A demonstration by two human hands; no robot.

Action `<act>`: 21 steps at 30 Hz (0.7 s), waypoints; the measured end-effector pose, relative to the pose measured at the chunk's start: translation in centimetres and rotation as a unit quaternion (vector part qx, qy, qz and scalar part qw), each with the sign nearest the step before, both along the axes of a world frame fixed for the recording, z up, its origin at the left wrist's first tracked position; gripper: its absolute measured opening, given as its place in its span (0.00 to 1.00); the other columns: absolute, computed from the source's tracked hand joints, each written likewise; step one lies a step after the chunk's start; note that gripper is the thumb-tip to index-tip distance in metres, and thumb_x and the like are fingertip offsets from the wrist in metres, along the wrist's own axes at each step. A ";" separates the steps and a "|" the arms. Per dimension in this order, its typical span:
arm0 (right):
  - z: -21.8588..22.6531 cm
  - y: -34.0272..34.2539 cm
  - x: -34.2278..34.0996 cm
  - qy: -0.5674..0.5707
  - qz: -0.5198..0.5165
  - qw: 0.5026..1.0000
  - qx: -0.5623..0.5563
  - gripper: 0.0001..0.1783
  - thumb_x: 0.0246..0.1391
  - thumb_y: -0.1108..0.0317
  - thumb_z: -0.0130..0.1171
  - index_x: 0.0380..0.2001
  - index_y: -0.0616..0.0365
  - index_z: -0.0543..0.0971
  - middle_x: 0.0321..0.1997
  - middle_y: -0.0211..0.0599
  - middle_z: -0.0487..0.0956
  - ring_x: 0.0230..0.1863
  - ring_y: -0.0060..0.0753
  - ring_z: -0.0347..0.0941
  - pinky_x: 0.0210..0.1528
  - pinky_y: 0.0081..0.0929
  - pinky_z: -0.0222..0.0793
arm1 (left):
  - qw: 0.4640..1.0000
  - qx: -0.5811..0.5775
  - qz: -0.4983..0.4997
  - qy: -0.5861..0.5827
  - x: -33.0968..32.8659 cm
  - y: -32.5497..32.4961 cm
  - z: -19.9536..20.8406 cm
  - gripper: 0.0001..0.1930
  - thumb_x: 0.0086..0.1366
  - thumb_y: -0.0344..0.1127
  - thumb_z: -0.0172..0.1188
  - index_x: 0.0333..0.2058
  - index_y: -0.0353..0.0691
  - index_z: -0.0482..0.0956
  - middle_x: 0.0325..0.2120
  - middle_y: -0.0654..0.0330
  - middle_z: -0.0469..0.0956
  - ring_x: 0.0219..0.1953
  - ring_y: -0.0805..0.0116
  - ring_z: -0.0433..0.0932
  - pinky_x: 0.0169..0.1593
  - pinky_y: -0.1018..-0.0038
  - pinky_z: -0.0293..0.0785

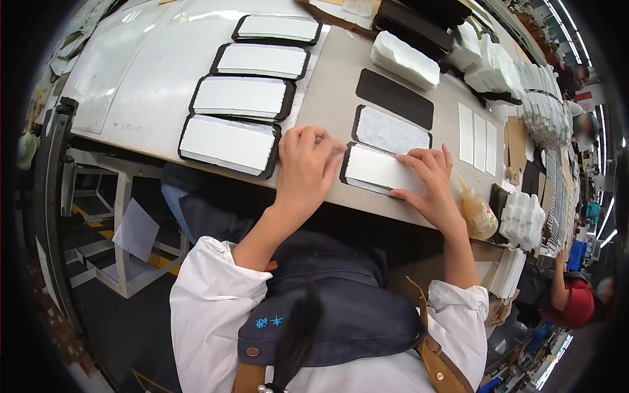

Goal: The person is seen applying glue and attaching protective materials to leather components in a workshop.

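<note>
My right hand (429, 180) spans a white rectangular panel (377, 167), thumb on its near edge and fingers on its far edge. The panel lies on a dark-edged backing piece with cut corners. My left hand (306, 164) hovers by that panel's left end, fingers bent and thumb drawn in toward the index finger; whatever is between them is too small to make out. Just beyond lies a grey-white piece with a dark border (393, 130), and past it a plain black piece (395, 98). To the left, several white panels on black backings (229, 143) overlap in a column.
A bottle of yellowish liquid with a nozzle (478, 215) stands right of my right hand. Narrow white strips (480, 139) lie on the table (334, 75). Stacked white pieces (405, 59) and black pieces (409, 29) sit farther back. A person in red (573, 298) is at the right.
</note>
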State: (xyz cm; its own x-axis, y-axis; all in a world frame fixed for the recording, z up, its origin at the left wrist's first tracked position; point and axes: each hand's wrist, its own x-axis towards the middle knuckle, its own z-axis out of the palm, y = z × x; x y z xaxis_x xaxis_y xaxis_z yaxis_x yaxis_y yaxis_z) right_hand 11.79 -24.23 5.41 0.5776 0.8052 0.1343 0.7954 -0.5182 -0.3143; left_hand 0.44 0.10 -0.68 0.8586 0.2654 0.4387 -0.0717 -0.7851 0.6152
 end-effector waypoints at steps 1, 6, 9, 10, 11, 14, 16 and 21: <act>0.0 0.0 0.0 0.000 0.000 1.000 0.000 0.33 0.44 0.55 0.77 0.54 0.53 0.79 0.52 0.35 0.76 0.59 0.42 0.69 0.79 0.57 0.35 | 1.000 0.000 0.000 0.000 0.0 -0.1 0.2 0.10 0.60 0.31 0.69 0.41 0.46 0.84 0.45 0.60 0.72 0.56 0.54 0.67 0.62 0.54 0.60; 0.0 -0.1 0.0 -0.005 0.003 1.000 -0.001 0.34 0.43 0.54 0.77 0.54 0.54 0.79 0.52 0.35 0.76 0.59 0.43 0.69 0.79 0.57 0.35 | 1.000 0.009 -0.016 0.012 -0.1 -0.5 0.7 0.11 0.60 0.34 0.71 0.42 0.49 0.85 0.45 0.62 0.73 0.54 0.57 0.68 0.63 0.56 0.58; -0.1 -0.2 0.0 -0.005 0.003 1.000 -0.001 0.34 0.43 0.54 0.77 0.54 0.53 0.79 0.52 0.35 0.76 0.60 0.43 0.69 0.79 0.57 0.35 | 0.999 0.023 -0.020 0.019 0.0 -0.5 0.5 0.13 0.58 0.36 0.73 0.43 0.51 0.84 0.45 0.63 0.73 0.55 0.57 0.67 0.63 0.56 0.58; -0.2 -0.2 0.0 -0.004 0.000 1.000 -0.001 0.34 0.43 0.54 0.77 0.54 0.53 0.79 0.52 0.35 0.76 0.60 0.43 0.69 0.79 0.57 0.35 | 0.999 0.023 -0.024 0.020 0.0 -0.5 0.5 0.13 0.58 0.36 0.73 0.43 0.51 0.84 0.45 0.63 0.73 0.55 0.57 0.67 0.63 0.56 0.58; -0.1 -0.2 0.1 -0.005 0.005 1.000 0.003 0.34 0.43 0.55 0.78 0.55 0.52 0.79 0.52 0.35 0.76 0.59 0.42 0.69 0.79 0.57 0.35 | 0.999 0.026 -0.021 0.023 0.0 -0.5 0.6 0.13 0.58 0.36 0.73 0.43 0.51 0.84 0.45 0.63 0.72 0.55 0.57 0.67 0.63 0.56 0.58; 0.3 -0.4 0.2 0.010 0.003 1.000 0.007 0.34 0.45 0.54 0.77 0.56 0.52 0.79 0.52 0.35 0.76 0.59 0.41 0.68 0.79 0.56 0.35 | 0.999 0.029 -0.024 0.029 0.1 -0.4 0.7 0.14 0.58 0.36 0.73 0.43 0.52 0.85 0.46 0.63 0.72 0.55 0.57 0.67 0.63 0.56 0.57; 0.3 -0.7 0.4 0.026 -0.006 1.000 0.006 0.34 0.46 0.54 0.76 0.56 0.52 0.79 0.52 0.35 0.76 0.59 0.39 0.68 0.80 0.55 0.34 | 0.998 0.036 -0.023 0.036 0.1 -0.3 0.8 0.14 0.58 0.36 0.73 0.43 0.52 0.85 0.46 0.63 0.72 0.55 0.57 0.67 0.63 0.56 0.57; -0.7 -1.8 1.6 0.097 -0.016 0.994 0.053 0.22 0.57 0.67 0.68 0.55 0.49 0.79 0.48 0.32 0.76 0.56 0.39 0.70 0.79 0.54 0.34 | 0.998 0.031 -0.041 0.039 0.3 -0.3 0.5 0.15 0.57 0.35 0.73 0.43 0.51 0.84 0.45 0.61 0.71 0.55 0.55 0.67 0.65 0.52 0.56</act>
State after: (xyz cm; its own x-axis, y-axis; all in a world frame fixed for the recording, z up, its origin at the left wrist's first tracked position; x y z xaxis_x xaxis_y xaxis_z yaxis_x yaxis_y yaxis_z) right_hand 13.37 -26.06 4.70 0.6254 0.7738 0.1004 0.6984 -0.4977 -0.5143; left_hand 0.72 -0.17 -0.20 0.9082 0.1672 0.3836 -0.0918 -0.8148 0.5724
